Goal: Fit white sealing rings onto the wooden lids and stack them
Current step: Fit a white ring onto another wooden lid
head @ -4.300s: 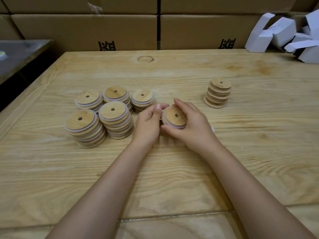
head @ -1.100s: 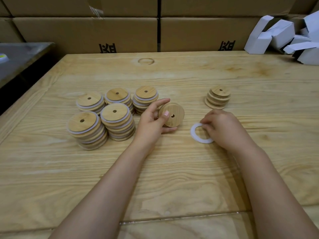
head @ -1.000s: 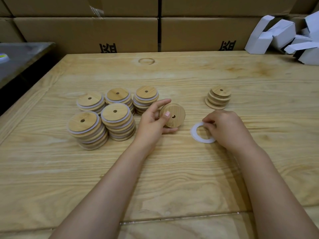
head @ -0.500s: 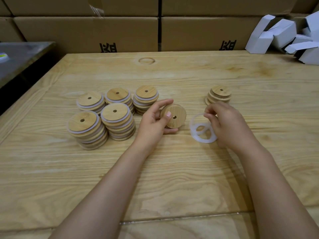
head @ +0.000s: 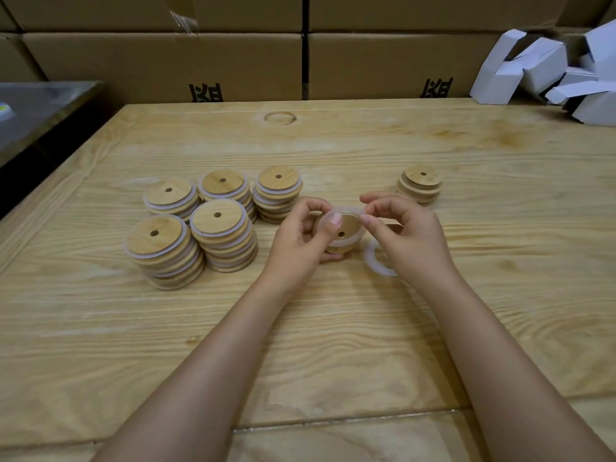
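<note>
My left hand [head: 296, 238] holds a round wooden lid [head: 345, 233] with a centre hole, tilted on edge above the table. My right hand [head: 405, 236] pinches a translucent white sealing ring [head: 346, 211] that lies around the lid's upper rim. Another white ring [head: 375, 263] lies flat on the table, partly hidden under my right hand. Several stacks of lids fitted with rings [head: 220, 225] stand to the left. A short stack of bare lids [head: 420, 187] stands behind my right hand.
The wooden table [head: 300, 328] carries everything. Cardboard boxes [head: 233, 61] form a wall along its far edge. White folded cartons [head: 550, 68] are piled at the far right. A dark metal surface [head: 36, 108] lies off the table's left side.
My right hand lifted one white ring off the table and brought it left onto the lid in my left hand. A second ring stays on the table.
</note>
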